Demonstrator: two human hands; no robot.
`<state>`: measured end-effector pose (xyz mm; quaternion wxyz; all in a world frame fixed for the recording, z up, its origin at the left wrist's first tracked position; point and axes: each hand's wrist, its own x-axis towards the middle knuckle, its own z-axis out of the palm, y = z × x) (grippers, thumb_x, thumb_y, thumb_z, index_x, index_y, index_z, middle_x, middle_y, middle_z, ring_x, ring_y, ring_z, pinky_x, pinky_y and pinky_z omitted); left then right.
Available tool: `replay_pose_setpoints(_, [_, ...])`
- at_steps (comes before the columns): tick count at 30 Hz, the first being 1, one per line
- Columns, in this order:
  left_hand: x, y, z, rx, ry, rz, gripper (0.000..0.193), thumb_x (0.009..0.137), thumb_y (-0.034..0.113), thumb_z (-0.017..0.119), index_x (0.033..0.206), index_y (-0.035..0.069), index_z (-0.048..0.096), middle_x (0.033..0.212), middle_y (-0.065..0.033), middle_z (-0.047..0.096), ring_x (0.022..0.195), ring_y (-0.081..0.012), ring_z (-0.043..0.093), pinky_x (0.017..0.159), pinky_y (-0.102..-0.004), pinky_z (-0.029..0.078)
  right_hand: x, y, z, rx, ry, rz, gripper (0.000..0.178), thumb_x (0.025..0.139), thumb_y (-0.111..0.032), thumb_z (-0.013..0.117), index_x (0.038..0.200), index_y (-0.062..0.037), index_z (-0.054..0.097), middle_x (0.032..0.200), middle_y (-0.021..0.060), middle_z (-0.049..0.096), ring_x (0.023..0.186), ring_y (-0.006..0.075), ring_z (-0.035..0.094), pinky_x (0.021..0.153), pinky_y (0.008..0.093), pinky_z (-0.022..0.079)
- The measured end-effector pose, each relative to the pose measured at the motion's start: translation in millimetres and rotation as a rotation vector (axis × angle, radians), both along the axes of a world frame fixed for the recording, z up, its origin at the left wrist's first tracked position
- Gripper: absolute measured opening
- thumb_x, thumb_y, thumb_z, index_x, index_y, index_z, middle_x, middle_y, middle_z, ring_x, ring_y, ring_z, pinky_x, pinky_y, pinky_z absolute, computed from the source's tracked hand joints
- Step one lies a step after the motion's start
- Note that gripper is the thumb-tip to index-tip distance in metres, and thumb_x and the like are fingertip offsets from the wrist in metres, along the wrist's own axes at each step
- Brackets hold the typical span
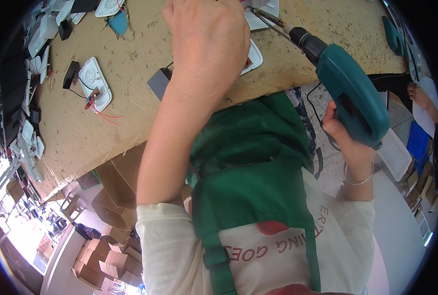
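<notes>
Right hand on tool, left hand over white case

We note our right hand (349, 140) clamped around the teal gun-shaped tool (350, 86), held above the desk's (135, 49) near edge, nose toward a white tray (254, 22) at the upper rim. Our left hand (209, 44) is back-up, partly covering a white case (255, 58); its fingertips are hidden, so we cannot tell its grip. Beside that wrist: a black box (159, 83). Farther left: a white cover (96, 81) with red wires (108, 116).
</notes>
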<state>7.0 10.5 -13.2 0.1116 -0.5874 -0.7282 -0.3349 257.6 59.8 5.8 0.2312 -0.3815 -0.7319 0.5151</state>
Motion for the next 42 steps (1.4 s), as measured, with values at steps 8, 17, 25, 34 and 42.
replay_pose_setpoints(8, [1.0,-0.5,1.1,-0.016,-0.022,0.0,0.002,0.071,-0.003,0.061,0.072,-0.005,0.06,0.101,-0.0179,0.057,0.093,-0.0369,0.054,0.08,-0.0446,0.041,-0.7,1.5,-1.3,0.053,0.004,0.036,0.038,0.07,-0.012,0.087,0.099,0.0012,0.067,0.082,0.0043,0.068,0.07,0.0105,0.061,0.065,0.0234,0.051])
replay_pose_setpoints(17, [1.0,-1.0,1.0,-0.011,-0.015,-0.003,0.002,0.07,-0.003,0.061,0.071,-0.005,0.06,0.101,-0.0181,0.057,0.093,-0.0371,0.054,0.08,-0.0446,0.041,1.3,0.5,1.4,-0.017,0.017,0.034,0.037,0.071,-0.011,0.086,0.1,0.0015,0.067,0.082,0.0049,0.068,0.071,0.0109,0.062,0.065,0.0237,0.051])
replay_pose_setpoints(25, [0.3,-0.4,0.2,-0.007,-0.006,-0.009,0.002,0.07,-0.003,0.06,0.07,-0.005,0.059,0.101,-0.019,0.057,0.093,-0.0375,0.054,0.08,-0.0451,0.04,2.7,-0.4,-0.1,-0.034,0.055,0.048,0.037,0.071,-0.009,0.085,0.102,0.0016,0.067,0.083,0.0057,0.069,0.072,0.0118,0.063,0.065,0.0243,0.052])
replay_pose_setpoints(34, [0.9,-0.5,-0.2,0.0,-0.017,-0.004,0.002,0.071,-0.003,0.061,0.071,-0.004,0.06,0.102,-0.0182,0.057,0.093,-0.0369,0.054,0.081,-0.0446,0.04,2.2,-3.9,-4.8,-0.084,0.08,-0.009,0.037,0.07,-0.008,0.085,0.101,0.0019,0.067,0.082,0.0057,0.069,0.072,0.012,0.063,0.068,0.0245,0.052])
replay_pose_setpoints(42, [1.6,-0.7,0.4,-0.008,-0.035,0.01,0.002,0.071,-0.003,0.06,0.073,-0.004,0.061,0.101,-0.0177,0.057,0.093,-0.0368,0.054,0.081,-0.0446,0.04,-0.5,-4.7,-4.9,-0.027,0.022,-0.034,0.034,0.07,-0.012,0.086,0.096,0.0001,0.068,0.08,0.004,0.068,0.07,0.0113,0.062,0.066,0.0241,0.051])
